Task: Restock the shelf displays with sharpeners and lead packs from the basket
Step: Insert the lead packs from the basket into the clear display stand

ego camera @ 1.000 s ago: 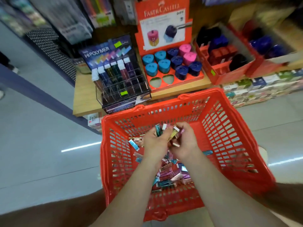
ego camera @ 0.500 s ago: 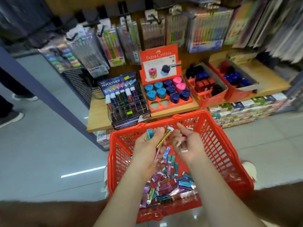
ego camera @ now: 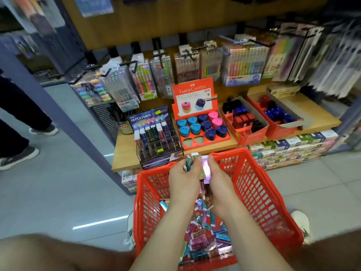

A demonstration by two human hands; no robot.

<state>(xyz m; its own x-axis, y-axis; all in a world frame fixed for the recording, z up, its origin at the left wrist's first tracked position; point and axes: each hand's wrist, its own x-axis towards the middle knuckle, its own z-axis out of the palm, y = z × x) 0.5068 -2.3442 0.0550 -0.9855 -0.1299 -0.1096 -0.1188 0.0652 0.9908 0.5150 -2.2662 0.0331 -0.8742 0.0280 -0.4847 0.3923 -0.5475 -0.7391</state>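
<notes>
Over the basket (ego camera: pixel 259 192), teal packs (ego camera: pixel 188 163) are clutched in the left hand (ego camera: pixel 182 178) and 1 pink pack (ego camera: pixel 205 168) is pinched by the right hand (ego camera: pixel 219 181); light, stiff, slick cases, likely best taken by flat sides

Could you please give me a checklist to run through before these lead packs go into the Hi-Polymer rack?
1. Left hand grips several lead packs: ok.
2. Right hand holds a pink lead pack: ok.
3. Hi-Polymer rack has free front slots: ok.
4. Rack stands just beyond the red basket far rim: ok.
5. Pack colours match rack columns: cannot tell.
6. Sharpeners available for the two empty slots of the Faber-Castell tray: cannot tell.
</notes>
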